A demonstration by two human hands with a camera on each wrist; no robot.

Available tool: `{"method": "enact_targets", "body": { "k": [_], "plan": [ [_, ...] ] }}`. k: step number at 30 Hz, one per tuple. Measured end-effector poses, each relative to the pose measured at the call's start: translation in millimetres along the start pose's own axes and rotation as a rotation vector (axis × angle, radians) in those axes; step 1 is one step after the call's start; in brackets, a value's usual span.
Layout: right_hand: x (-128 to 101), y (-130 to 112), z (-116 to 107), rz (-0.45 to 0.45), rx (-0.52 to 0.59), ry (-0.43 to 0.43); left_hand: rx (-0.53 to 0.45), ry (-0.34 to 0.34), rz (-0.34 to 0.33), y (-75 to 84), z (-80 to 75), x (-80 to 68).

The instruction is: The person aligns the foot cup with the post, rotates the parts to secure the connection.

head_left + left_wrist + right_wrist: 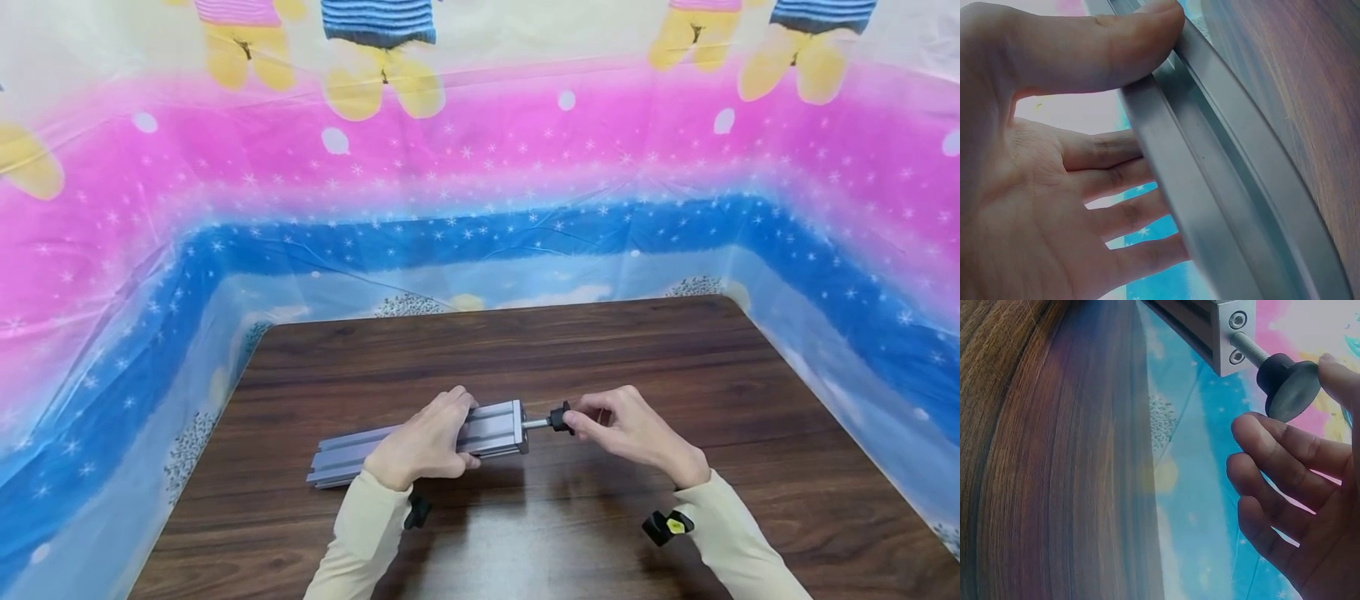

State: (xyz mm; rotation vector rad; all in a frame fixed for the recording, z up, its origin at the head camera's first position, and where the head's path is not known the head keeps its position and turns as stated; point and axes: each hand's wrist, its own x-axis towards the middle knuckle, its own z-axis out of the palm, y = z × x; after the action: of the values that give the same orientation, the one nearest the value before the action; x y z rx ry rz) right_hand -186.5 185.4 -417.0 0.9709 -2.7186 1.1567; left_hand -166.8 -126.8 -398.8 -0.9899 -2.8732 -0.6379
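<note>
Aluminium extrusion bar [420,442] held near table [525,358] front edge, long axis left-right, gripped mid-length by left hand [423,442]. Black levelling-foot knob [559,417] on threaded stud at right end pinched by right hand [633,433].

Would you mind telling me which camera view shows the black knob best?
The right wrist view: the black knob and its threaded rod fill the frame close up. The head view shows it small, pinched by the right hand. The left wrist view misses it.
</note>
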Motion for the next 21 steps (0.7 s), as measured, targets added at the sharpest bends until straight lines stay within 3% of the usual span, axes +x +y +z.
{"method": "enact_targets", "body": {
  "k": [14, 21],
  "plan": [
    [-0.6, 4.6, 2.0, -0.031, -0.073, 0.061, -0.001, -0.015, -0.010, 1.5, -0.2, 0.9],
    [-5.6, 2.6, -6.3, -0.169, -0.053, 0.043, -0.017, -0.025, -0.021, 1.8, -2.9, 0.5]
  ]
}}
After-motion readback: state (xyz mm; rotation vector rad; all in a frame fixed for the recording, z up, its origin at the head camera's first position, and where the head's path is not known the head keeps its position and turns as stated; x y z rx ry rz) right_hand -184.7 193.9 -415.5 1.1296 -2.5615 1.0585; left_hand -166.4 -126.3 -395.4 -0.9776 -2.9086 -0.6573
